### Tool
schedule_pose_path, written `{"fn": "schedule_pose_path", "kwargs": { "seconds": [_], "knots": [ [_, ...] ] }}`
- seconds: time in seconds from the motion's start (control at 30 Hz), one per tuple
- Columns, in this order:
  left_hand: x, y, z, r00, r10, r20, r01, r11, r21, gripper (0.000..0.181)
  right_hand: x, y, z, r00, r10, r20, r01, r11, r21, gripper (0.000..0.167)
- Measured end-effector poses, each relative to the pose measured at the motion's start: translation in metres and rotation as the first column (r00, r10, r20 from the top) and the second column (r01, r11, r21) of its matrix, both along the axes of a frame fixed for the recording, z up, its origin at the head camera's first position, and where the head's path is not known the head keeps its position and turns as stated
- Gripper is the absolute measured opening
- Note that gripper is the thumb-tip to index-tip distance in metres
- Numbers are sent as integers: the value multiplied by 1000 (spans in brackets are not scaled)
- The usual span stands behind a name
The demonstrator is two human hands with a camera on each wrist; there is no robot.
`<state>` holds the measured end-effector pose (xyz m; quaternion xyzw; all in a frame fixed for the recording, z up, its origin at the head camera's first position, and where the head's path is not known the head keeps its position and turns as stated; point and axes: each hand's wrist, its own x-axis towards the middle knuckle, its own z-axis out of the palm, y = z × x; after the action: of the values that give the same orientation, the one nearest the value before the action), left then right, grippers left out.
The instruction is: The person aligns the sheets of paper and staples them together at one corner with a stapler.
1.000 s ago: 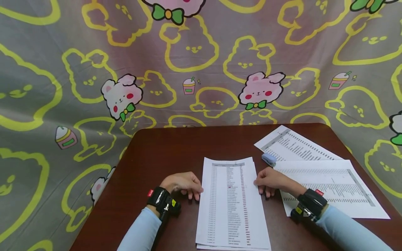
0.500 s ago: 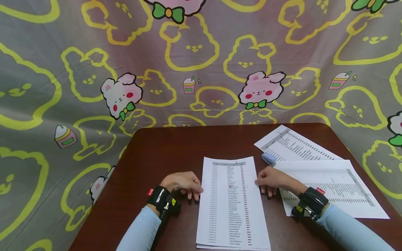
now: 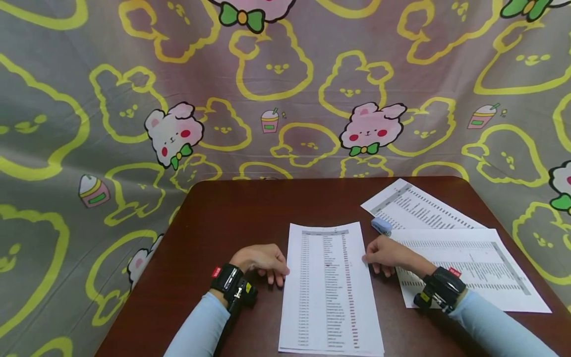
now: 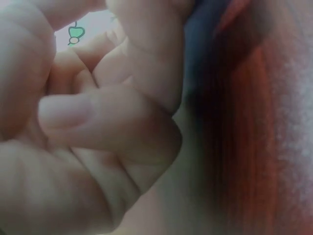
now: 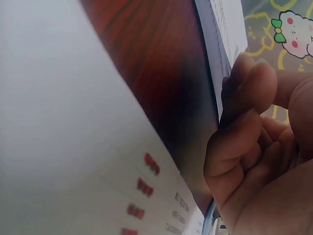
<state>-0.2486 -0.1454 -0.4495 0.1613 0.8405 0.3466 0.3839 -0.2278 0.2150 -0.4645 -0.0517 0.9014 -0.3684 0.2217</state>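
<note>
A stack of printed sheets (image 3: 330, 297) lies in front of the person, long sides running away from the body. The left hand (image 3: 263, 263) rests at its left edge with fingers loosely curled; in the left wrist view this hand (image 4: 107, 112) has its thumb bent inward and no paper shows in it. At the right edge is the right hand (image 3: 388, 255), fingertips by the paper's side. The right wrist view shows its curled fingers (image 5: 239, 142) beside the top sheet (image 5: 58, 112), a strip of table between them; whether the hidden fingertips touch paper cannot be told.
Two more printed papers lie at the right, one (image 3: 424, 206) farther back and one (image 3: 473, 267) under the right forearm. A small light-blue stapler-like object (image 3: 381, 226) sits beside them. Behind the brown table (image 3: 232, 213) hangs a patterned cloth (image 3: 308, 119).
The top sheet has shifted slightly and now covers the lower sheet's edge that showed at the bottom and upper right. Both hands stay nearly in place; the head view has moved slightly.
</note>
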Motion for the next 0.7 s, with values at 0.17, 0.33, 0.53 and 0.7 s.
{"fn": "schedule_pose_path", "kwargs": {
  "seconds": [0.17,0.33,0.53,0.7],
  "knots": [
    [0,0,0,1000,-15,-10,14,999,-32,20,0,-1,-5,1000,19,18,-19,1000,21,24],
    [-1,0,1,999,-35,-37,32,996,-80,22,1,-2,-5,1000,22,9,-23,998,60,25],
    [-2,-2,4,999,-10,-30,8,997,-76,25,1,-2,-4,999,25,-39,-20,992,125,25],
    [-6,-1,0,1000,14,-5,-14,998,-53,23,-5,-2,-6,995,74,-64,-62,982,177,24]
  ]
}}
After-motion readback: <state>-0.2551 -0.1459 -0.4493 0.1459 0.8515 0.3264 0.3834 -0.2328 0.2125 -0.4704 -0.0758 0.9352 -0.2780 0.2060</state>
